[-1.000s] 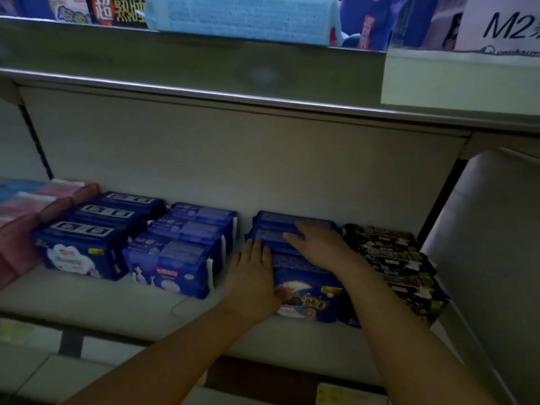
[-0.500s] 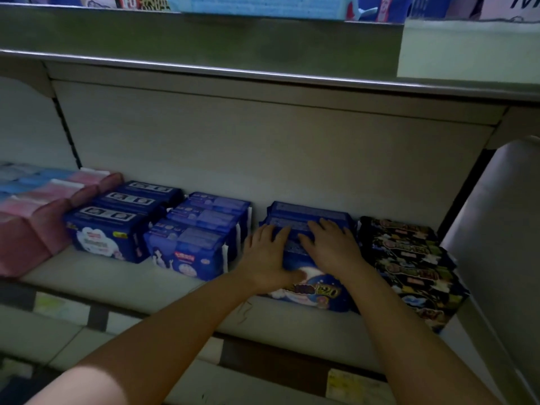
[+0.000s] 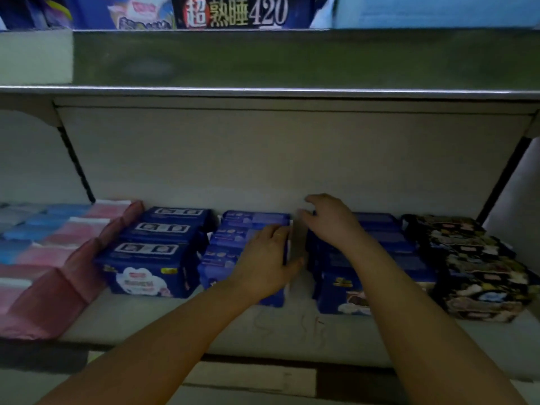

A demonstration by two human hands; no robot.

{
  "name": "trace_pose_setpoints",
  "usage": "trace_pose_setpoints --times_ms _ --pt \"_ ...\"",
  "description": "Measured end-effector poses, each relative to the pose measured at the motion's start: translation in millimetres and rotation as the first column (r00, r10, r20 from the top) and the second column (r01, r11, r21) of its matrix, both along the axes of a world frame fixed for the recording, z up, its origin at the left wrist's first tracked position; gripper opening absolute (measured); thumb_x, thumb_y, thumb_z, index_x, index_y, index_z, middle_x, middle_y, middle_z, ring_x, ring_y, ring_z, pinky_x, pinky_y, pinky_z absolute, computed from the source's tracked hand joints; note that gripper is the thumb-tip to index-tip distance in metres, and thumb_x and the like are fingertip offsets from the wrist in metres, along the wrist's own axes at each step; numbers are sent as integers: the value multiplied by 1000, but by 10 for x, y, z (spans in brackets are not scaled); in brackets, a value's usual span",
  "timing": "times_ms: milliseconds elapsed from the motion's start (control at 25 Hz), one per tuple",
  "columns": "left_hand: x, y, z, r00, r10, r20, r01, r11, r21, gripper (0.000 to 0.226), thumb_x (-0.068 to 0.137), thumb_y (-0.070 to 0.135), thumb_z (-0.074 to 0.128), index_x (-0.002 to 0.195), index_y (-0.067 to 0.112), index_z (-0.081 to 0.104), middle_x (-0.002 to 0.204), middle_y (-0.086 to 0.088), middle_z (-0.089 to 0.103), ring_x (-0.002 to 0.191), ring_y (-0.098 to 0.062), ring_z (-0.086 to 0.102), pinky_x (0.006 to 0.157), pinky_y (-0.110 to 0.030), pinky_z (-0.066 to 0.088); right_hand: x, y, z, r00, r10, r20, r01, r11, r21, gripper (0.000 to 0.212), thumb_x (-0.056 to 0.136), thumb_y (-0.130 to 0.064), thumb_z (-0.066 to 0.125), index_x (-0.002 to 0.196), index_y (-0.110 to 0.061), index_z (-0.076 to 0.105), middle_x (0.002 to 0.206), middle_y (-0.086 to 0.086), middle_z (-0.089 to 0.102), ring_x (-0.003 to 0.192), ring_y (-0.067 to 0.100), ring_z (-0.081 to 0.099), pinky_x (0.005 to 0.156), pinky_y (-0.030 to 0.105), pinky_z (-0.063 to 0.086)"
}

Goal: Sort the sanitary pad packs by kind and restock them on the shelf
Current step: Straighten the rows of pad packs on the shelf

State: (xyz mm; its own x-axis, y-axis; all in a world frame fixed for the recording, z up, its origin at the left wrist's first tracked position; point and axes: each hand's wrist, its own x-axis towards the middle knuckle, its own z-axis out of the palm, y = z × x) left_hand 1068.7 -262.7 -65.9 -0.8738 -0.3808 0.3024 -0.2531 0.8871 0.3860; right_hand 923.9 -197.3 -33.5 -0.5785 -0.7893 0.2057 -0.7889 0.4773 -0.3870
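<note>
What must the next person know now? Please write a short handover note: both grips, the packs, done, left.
Left grip: flat on the middle blue packs, fingers straight.
Right grip: above the back of the dark blue row, fingers curled; blurred, so hold unclear.
Done: packs stand in rows by kind on the shelf, pink packs at left, black patterned packs at right.
Left: probably squaring up the two rows beside the gap between the grips.
</note>
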Motion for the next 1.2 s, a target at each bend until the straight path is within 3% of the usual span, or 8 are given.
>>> trace_pose_setpoints --times_ms 200,320,440,560,800,960,1080,1200 --pt "298 -488 -37 994 -103 -19 103 995 -17 69 91 40 52 146 12 20 151 -4 24 136 -17 26 108 -20 18 387 -532 -41 998 -49 43 52 996 -74 47 98 -35 42 137 -9 43 139 13 46 123 26 47 102 37 39" --pt "460 -719 -101 985 -142 99 147 988 -45 88 84 55 54 149 12 12 155 -7 12 141 -19 17 116 -29 15 561 -803 -93 992 -60 108 68 995 -70 51 100 -36 37 142 -8 33 148 12 35 132 26 37 108 33 31" --pt "575 -842 -235 943 -95 318 136 985 -109 113 75 69 52 148 8 -9 156 -9 -13 144 -23 -8 116 -37 -6 711 -1030 -254 996 -43 75 33 991 132 58 100 -44 24 150 -18 11 158 8 7 144 29 9 115 43 12" --pt "623 -815 -294 929 -28 369 81 988 -130 113 77 70 49 145 8 -16 153 -11 -22 142 -25 -18 114 -37 -13 778 -1132 -435 998 -28 61 9 954 300 60 98 -54 16 150 -30 -1 157 0 -12 144 29 -13 113 53 -7" --pt "520 -745 -321 920 103 378 -37 983 -178 98 88 58 44 146 3 -11 154 -14 -16 143 -28 -13 114 -39 -12 728 -1191 -481 997 -61 44 40 925 378 60 97 -57 12 150 -30 4 158 -1 -10 145 26 -10 114 56 -6" --pt "444 -636 -305 985 124 118 -89 960 -265 110 73 64 63 140 -12 20 148 -15 6 140 -35 23 114 -41 10 689 -1092 -482 998 -54 40 36 929 368 55 99 -50 14 150 -30 4 158 -1 -9 145 25 -9 114 55 -6" --pt "417 -537 -392 966 74 247 -41 990 -135 100 86 57 48 145 -2 -5 154 -18 -9 145 -28 -2 115 -38 -5 588 -996 -515 997 -62 41 44 934 356 55 99 -51 14 150 -31 4 158 -1 -8 145 25 -8 114 55 -6" --pt "299 -480 -418 988 140 72 -119 963 -240 110 76 64 59 142 -12 15 151 -24 8 142 -32 19 113 -36 5 489 -953 -547 998 -52 23 40 934 356 56 98 -52 14 150 -33 4 158 -2 -7 145 26 -7 114 55 -6"
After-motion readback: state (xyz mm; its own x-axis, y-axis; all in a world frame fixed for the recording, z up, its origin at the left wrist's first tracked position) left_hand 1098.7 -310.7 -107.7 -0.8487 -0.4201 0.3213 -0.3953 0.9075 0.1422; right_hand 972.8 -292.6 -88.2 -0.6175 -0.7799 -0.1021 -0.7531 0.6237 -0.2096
